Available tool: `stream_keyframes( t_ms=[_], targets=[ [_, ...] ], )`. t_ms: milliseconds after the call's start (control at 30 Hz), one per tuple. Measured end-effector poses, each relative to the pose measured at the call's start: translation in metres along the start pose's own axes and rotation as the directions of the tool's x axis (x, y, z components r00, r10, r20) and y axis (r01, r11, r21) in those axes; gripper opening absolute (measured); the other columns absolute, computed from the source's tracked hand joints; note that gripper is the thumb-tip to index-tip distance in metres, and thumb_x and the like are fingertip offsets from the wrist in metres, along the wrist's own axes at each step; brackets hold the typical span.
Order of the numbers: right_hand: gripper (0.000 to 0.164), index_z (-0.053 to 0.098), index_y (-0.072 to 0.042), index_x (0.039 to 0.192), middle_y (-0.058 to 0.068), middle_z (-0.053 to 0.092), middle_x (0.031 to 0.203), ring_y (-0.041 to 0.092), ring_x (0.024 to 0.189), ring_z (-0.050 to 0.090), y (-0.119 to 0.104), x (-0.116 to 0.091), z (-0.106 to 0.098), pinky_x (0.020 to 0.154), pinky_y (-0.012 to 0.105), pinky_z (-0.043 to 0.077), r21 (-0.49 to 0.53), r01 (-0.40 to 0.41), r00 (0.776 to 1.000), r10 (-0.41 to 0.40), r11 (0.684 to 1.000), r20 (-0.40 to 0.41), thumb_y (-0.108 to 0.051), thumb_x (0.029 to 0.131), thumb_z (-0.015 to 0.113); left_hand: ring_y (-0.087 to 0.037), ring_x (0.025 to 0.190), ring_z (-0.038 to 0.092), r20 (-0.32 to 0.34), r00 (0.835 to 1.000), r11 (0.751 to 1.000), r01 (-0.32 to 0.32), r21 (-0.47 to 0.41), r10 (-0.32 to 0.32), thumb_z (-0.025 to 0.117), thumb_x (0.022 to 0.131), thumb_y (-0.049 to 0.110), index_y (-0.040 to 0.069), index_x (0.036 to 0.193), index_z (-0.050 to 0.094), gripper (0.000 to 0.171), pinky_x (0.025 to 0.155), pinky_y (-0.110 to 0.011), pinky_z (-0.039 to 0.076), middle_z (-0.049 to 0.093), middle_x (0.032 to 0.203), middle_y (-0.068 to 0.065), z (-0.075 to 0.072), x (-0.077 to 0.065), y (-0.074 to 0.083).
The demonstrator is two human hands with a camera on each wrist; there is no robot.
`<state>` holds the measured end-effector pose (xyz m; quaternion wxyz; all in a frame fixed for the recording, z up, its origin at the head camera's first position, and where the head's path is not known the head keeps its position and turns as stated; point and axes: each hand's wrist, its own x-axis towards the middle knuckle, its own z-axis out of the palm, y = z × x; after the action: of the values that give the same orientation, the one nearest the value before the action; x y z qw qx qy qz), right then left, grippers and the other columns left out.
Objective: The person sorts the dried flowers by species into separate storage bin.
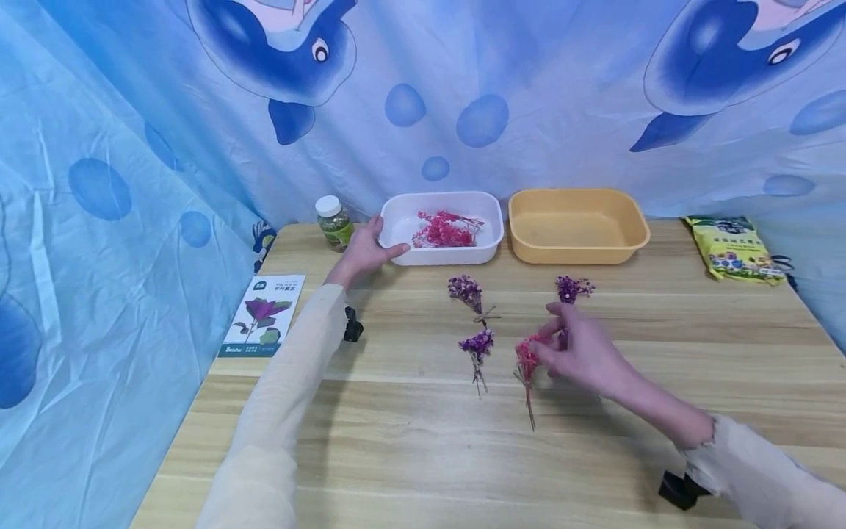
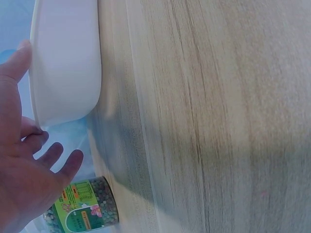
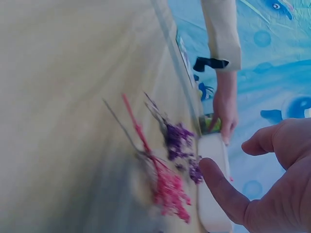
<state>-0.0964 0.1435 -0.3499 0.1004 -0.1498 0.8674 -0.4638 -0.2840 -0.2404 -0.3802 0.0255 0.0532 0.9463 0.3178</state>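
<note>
My left hand holds the left end of a white plastic basin, thumb at the near rim and index finger at the corner; its other fingers spread loosely. Pink dried flowers lie inside the basin. Over the table, my right hand is beside a pink dried flower bunch. In the right wrist view its thumb and finger are apart, and the bunch shows beyond them. One purple bunch is partly hidden behind this hand. Two more, an upper purple bunch and a lower purple bunch, lie to the left.
A yellow basin stands right of the white one. At the back left are a white-capped jar of pebbles and a flower-picture card. A yellow-green packet lies at the back right. A blue curtain hangs behind the table.
</note>
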Motion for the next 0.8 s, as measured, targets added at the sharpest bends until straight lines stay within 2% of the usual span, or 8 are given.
stream_keyframes(
  t_ms=[167, 367, 567, 800],
  targets=[
    [0.077, 0.028, 0.017, 0.143, 0.025, 0.063, 0.108, 0.021, 0.076, 0.067, 0.009, -0.021, 0.014, 0.056, 0.027, 0.059, 0.073, -0.031, 0.999, 0.032, 0.997, -0.016, 0.0, 0.084, 0.076, -0.038, 0.149, 0.016, 0.003, 1.0, 1.0, 0.003, 0.003, -0.003, 0.075, 0.086, 0.049, -0.006, 0.155, 0.02, 0.104, 0.12, -0.046, 0.017, 0.015, 0.162, -0.025, 0.0, 0.0, -0.001],
    [0.076, 0.031, 0.017, 0.141, 0.023, 0.064, 0.105, 0.023, 0.08, 0.067, 0.02, -0.037, 0.028, 0.058, 0.027, 0.06, 0.092, -0.077, 0.997, 0.079, 0.993, -0.018, -0.001, 0.084, 0.077, -0.038, 0.148, 0.016, 0.0, 1.0, 1.0, -0.004, 0.005, 0.004, 0.075, 0.087, 0.049, -0.006, 0.154, 0.02, 0.103, 0.12, -0.045, 0.017, 0.015, 0.162, -0.025, 0.0, 0.001, -0.003],
    [0.076, 0.032, 0.017, 0.14, 0.024, 0.064, 0.105, 0.024, 0.079, 0.067, 0.027, -0.037, 0.035, 0.057, 0.027, 0.059, 0.092, -0.097, 0.994, 0.1, 0.991, -0.034, -0.004, 0.084, 0.078, -0.039, 0.148, 0.016, -0.005, 1.0, 1.0, -0.004, 0.007, 0.004, 0.075, 0.087, 0.048, -0.006, 0.154, 0.02, 0.103, 0.12, -0.046, 0.017, 0.015, 0.162, -0.026, -0.001, 0.0, -0.002],
    [0.081, 0.029, 0.015, 0.144, 0.017, 0.064, 0.099, 0.02, 0.071, 0.064, 0.036, -0.031, 0.042, 0.052, 0.027, 0.058, 0.076, -0.087, 0.995, 0.091, 0.993, -0.042, -0.003, 0.083, 0.079, -0.037, 0.149, 0.015, 0.001, 1.0, 1.0, 0.013, -0.008, -0.013, 0.075, 0.087, 0.048, -0.005, 0.155, 0.019, 0.102, 0.121, -0.043, 0.017, 0.014, 0.163, -0.024, 0.0, -0.002, 0.0]
  ],
)
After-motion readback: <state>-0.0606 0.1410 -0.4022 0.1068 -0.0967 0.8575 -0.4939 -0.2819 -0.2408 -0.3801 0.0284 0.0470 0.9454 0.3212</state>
